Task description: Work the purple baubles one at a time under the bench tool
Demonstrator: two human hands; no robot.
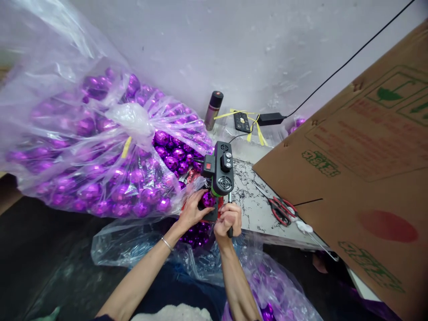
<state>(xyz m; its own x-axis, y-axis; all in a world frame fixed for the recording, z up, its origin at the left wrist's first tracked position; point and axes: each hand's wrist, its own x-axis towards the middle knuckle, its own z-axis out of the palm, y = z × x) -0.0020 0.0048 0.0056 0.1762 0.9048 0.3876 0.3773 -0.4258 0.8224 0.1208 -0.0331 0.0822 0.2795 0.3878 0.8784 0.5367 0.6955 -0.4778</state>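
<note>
Between the thumb and fingers of my left hand [193, 207] is a shiny purple ball ornament [207, 199], held under the head of a black bench machine [223, 167] with a red switch. My right hand [228, 219] is wrapped round the machine's black-ended lever handle [230, 232], just to the right of the ball. The ball's top is hidden beneath the machine head. More purple balls [172, 151] show in the opening of a big clear plastic bag [133, 122] to the left. Further balls [197, 235] lie below my hands.
A large cardboard box [361, 169] leans in from the right. On the white tabletop [245, 196], strewn with black bits, lie red-handled scissors [281, 209]. Behind stand a spray can [214, 110] and a black power adapter [270, 118] with its cable. A clear bag [277, 285] hangs near my lap.
</note>
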